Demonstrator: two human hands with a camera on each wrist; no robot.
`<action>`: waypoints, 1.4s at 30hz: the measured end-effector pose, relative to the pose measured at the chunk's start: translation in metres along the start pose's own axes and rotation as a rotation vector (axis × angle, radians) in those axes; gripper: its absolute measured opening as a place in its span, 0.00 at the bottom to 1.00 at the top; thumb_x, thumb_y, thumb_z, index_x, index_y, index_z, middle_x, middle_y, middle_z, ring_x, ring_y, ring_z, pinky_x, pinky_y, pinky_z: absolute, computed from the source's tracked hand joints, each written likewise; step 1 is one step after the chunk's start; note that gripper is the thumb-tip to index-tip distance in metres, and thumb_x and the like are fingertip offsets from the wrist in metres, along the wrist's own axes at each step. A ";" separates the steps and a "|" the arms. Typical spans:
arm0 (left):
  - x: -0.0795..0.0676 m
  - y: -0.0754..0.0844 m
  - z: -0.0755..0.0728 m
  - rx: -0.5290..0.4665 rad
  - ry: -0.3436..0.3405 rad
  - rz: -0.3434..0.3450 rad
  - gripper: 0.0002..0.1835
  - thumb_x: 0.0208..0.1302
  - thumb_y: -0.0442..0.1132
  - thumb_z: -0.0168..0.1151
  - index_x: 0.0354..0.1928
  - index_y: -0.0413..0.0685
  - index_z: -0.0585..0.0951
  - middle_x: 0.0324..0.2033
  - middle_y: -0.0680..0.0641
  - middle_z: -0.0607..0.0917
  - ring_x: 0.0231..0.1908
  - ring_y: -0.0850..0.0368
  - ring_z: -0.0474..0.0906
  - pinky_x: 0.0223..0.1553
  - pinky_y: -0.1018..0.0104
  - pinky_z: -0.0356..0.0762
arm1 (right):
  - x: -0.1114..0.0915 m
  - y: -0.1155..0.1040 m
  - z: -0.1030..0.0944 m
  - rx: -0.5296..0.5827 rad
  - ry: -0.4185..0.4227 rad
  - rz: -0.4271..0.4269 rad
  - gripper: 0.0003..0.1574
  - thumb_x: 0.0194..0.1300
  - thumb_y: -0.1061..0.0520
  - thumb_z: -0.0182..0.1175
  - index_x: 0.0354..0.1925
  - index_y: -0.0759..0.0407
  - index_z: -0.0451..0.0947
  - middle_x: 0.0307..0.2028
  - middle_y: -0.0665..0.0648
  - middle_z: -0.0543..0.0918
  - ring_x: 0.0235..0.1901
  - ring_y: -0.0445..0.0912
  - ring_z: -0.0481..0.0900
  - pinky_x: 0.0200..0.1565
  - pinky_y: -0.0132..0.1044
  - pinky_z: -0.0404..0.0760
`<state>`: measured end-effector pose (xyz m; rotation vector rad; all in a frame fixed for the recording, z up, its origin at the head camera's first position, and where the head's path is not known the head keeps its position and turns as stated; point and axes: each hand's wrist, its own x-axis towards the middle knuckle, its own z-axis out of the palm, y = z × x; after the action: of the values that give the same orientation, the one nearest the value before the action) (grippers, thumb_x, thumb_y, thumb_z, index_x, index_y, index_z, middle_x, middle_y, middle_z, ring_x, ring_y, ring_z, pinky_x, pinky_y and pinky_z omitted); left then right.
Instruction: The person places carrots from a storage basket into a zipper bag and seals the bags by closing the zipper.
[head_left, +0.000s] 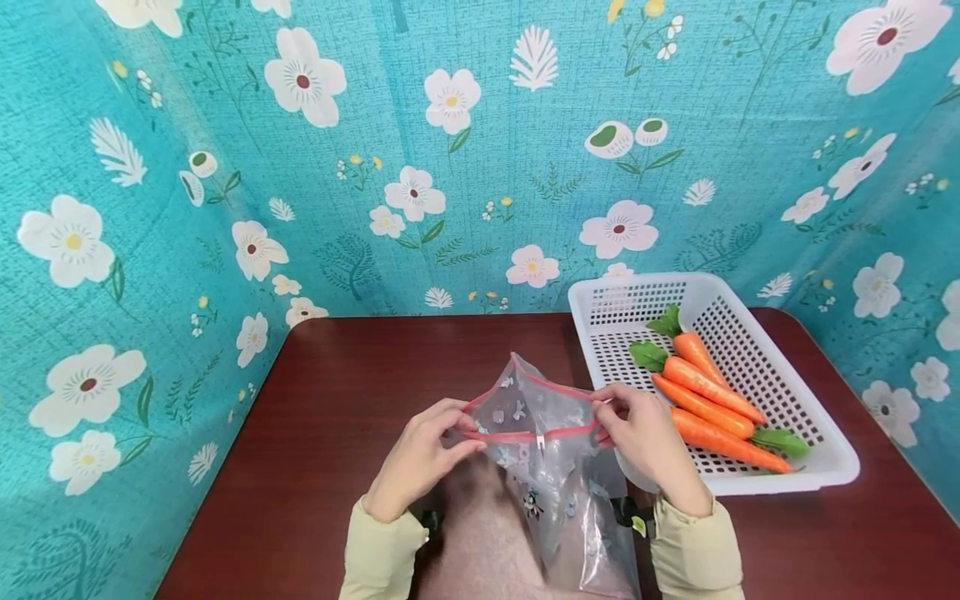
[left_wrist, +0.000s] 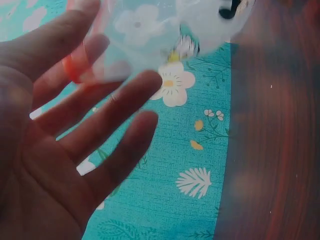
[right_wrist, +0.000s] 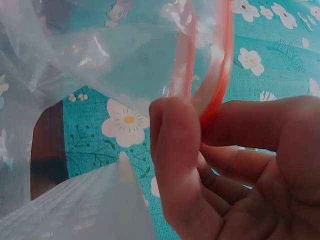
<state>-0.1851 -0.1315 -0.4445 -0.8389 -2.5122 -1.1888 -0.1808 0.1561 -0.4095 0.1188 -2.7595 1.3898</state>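
A clear zipper bag (head_left: 558,483) with a red-edged mouth and small printed figures hangs between both hands, its mouth spread apart and its white slider at the near rim. My left hand (head_left: 423,454) pinches the left corner of the mouth between thumb and fingers; the left wrist view shows the other fingers (left_wrist: 135,135) extended below the red edge. On the opposite side, my right hand (head_left: 647,433) pinches the right corner, thumb against bent forefinger in the right wrist view. The lower part of the bag hangs over the table's near side, and I see nothing inside it.
Right of the bag stands a white plastic basket (head_left: 817,417) with several orange carrots (head_left: 708,387) that have green leaves. The right hand is beside its near left corner. Blue flowered cloth (head_left: 450,167) surrounds the dark red-brown table (head_left: 360,383) at the back and sides.
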 end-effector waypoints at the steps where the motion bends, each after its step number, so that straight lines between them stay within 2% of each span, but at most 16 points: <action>1: 0.000 -0.001 0.000 -0.015 0.002 0.000 0.10 0.46 0.42 0.70 0.31 0.58 0.80 0.41 0.52 0.80 0.32 0.71 0.75 0.34 0.75 0.76 | 0.000 0.001 -0.001 -0.010 0.005 -0.003 0.08 0.60 0.63 0.52 0.37 0.61 0.76 0.22 0.57 0.80 0.17 0.40 0.78 0.21 0.29 0.77; 6: -0.002 -0.003 -0.003 -0.065 0.010 -0.024 0.08 0.50 0.41 0.66 0.34 0.56 0.81 0.39 0.52 0.80 0.33 0.70 0.75 0.30 0.75 0.76 | 0.003 0.004 -0.002 -0.028 0.019 0.005 0.08 0.60 0.61 0.53 0.38 0.60 0.76 0.22 0.56 0.80 0.17 0.40 0.78 0.21 0.30 0.77; 10: -0.002 -0.003 -0.004 -0.093 0.038 -0.069 0.16 0.50 0.42 0.67 0.43 0.53 0.77 0.33 0.55 0.80 0.30 0.68 0.75 0.29 0.73 0.76 | 0.004 0.004 0.000 0.021 0.000 0.003 0.08 0.60 0.62 0.53 0.38 0.61 0.75 0.23 0.57 0.80 0.17 0.41 0.79 0.21 0.30 0.78; 13: -0.001 -0.002 -0.004 -0.095 0.117 -0.073 0.16 0.47 0.41 0.69 0.40 0.50 0.78 0.30 0.54 0.81 0.27 0.67 0.76 0.27 0.71 0.77 | 0.004 0.004 0.001 0.043 -0.012 0.009 0.07 0.60 0.63 0.53 0.38 0.62 0.75 0.22 0.57 0.80 0.17 0.42 0.79 0.21 0.31 0.78; 17: 0.002 -0.002 -0.001 -0.073 0.234 -0.046 0.11 0.44 0.40 0.70 0.31 0.49 0.80 0.29 0.52 0.82 0.26 0.65 0.78 0.25 0.64 0.78 | 0.003 0.003 0.002 0.045 -0.028 0.038 0.07 0.60 0.62 0.53 0.38 0.62 0.75 0.23 0.58 0.80 0.18 0.42 0.79 0.21 0.32 0.78; 19: 0.003 -0.002 0.000 -0.059 0.260 -0.034 0.10 0.44 0.40 0.70 0.29 0.50 0.80 0.30 0.52 0.82 0.27 0.64 0.78 0.25 0.64 0.79 | 0.002 0.002 0.003 0.050 -0.034 0.052 0.08 0.60 0.61 0.54 0.38 0.62 0.75 0.24 0.59 0.80 0.18 0.42 0.79 0.21 0.33 0.79; 22: 0.004 -0.003 0.002 -0.066 0.250 -0.010 0.08 0.45 0.40 0.70 0.29 0.51 0.81 0.33 0.50 0.83 0.32 0.62 0.80 0.28 0.67 0.79 | 0.002 0.002 0.002 0.053 -0.038 0.061 0.08 0.60 0.61 0.54 0.39 0.62 0.75 0.25 0.58 0.81 0.19 0.42 0.79 0.22 0.32 0.79; 25: 0.004 -0.004 0.002 -0.107 0.189 0.005 0.08 0.45 0.40 0.70 0.29 0.52 0.82 0.37 0.49 0.83 0.37 0.62 0.80 0.30 0.70 0.79 | 0.001 0.002 0.001 0.035 -0.029 0.059 0.08 0.60 0.61 0.54 0.39 0.62 0.76 0.23 0.57 0.80 0.18 0.42 0.78 0.21 0.31 0.78; 29: 0.003 -0.004 0.003 -0.088 0.129 -0.002 0.07 0.46 0.38 0.69 0.30 0.55 0.82 0.39 0.49 0.83 0.32 0.66 0.77 0.27 0.74 0.77 | 0.002 0.003 0.000 -0.002 -0.012 0.057 0.08 0.60 0.61 0.54 0.38 0.62 0.76 0.21 0.56 0.80 0.17 0.42 0.77 0.20 0.30 0.77; 34: 0.005 0.000 0.009 -0.009 0.153 0.015 0.06 0.48 0.37 0.68 0.30 0.55 0.82 0.36 0.50 0.84 0.25 0.67 0.68 0.23 0.77 0.68 | 0.002 0.004 0.000 -0.026 -0.019 0.056 0.08 0.60 0.60 0.55 0.38 0.61 0.76 0.20 0.54 0.80 0.16 0.41 0.77 0.20 0.29 0.77; 42: 0.007 0.004 0.020 0.041 0.210 0.052 0.05 0.50 0.41 0.67 0.30 0.56 0.81 0.27 0.57 0.81 0.21 0.67 0.63 0.22 0.84 0.59 | 0.001 0.004 0.001 -0.037 -0.036 0.048 0.08 0.60 0.60 0.55 0.38 0.60 0.76 0.21 0.54 0.80 0.16 0.41 0.77 0.21 0.30 0.76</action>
<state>-0.1877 -0.1112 -0.4517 -0.7250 -2.3240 -1.1412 -0.1822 0.1577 -0.4130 0.0779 -2.8340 1.3598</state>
